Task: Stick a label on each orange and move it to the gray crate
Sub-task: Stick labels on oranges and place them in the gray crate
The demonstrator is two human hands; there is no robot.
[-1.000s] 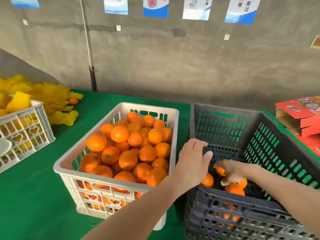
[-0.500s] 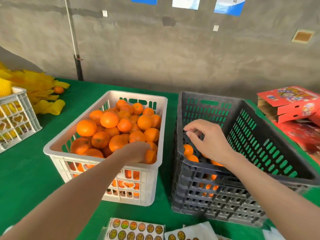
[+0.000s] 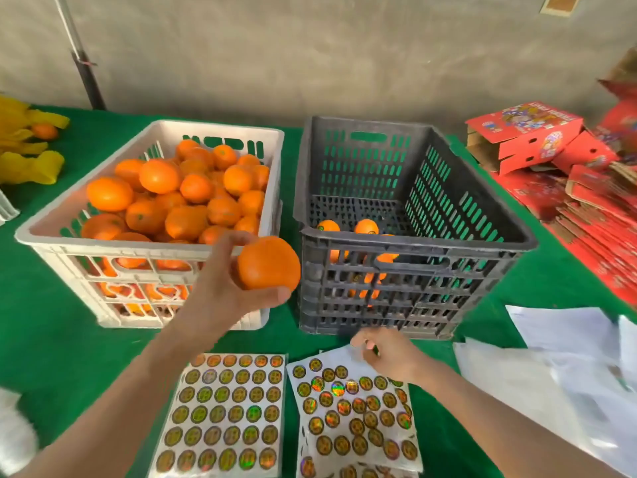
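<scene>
Head view. The left hand (image 3: 224, 288) is raised above the green cloth-covered surface (image 3: 51, 339), in front of the near wall of the white slatted plastic crate (image 3: 144, 270). The forearm runs in from the lower left edge. The fingers (image 3: 234, 239) curl over the top of one round orange (image 3: 269, 262), and the thumb presses its underside; the orange is held clear of both crates, just beside the near left corner of the dark gray slatted plastic crate (image 3: 413, 270).

The right hand (image 3: 386, 350) is lowered to the far edge of a partly used white sheet of round holographic labels (image 3: 351, 408). The forearm enters from the lower right edge. The fingers are drawn close together, tips pinched at the sheet's top margin; whether a label is held between them cannot be told.

The white crate is heaped with a pile of loose oranges (image 3: 179, 194). The gray crate stands just beside it on the right and holds a few oranges on its floor (image 3: 365, 227) near the front wall. A full sheet of round holographic labels (image 3: 224, 415) lies left of the used sheet, under the left forearm. Blank white backing sheets (image 3: 558, 374) lie to the right. Red printed cardboard cartons (image 3: 527, 132) are stacked at the right edge, and yellow foam fruit nets (image 3: 31, 167) lie at the far left.
</scene>
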